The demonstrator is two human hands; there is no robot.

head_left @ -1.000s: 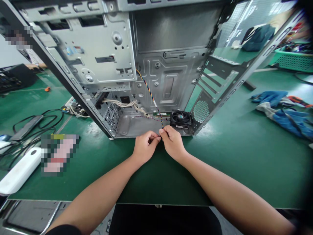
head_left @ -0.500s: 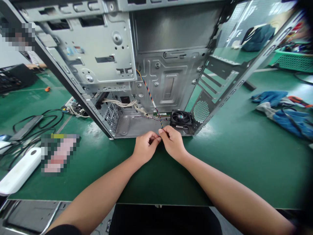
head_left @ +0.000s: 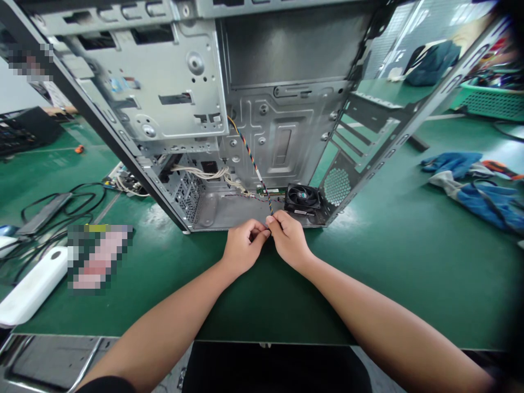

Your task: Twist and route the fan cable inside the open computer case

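Observation:
A bare metal computer case stands with its side toward me. Out of its drive bay runs a twisted multicoloured cable, stretched down to my hands at the front edge. My right hand is closed, pinching the cable between thumb and forefinger. Just left of it, my left hand is closed too, its fingertips meeting at the cable's lower end, which they mostly hide. Behind my right hand a black cooling fan sits on the case floor. A bundle of whitish wires lies inside to the left.
On the left of the green table are a white power strip, black cords and a blurred-out item. To the right lie blue-and-grey gloves, with a green basket of parts behind them.

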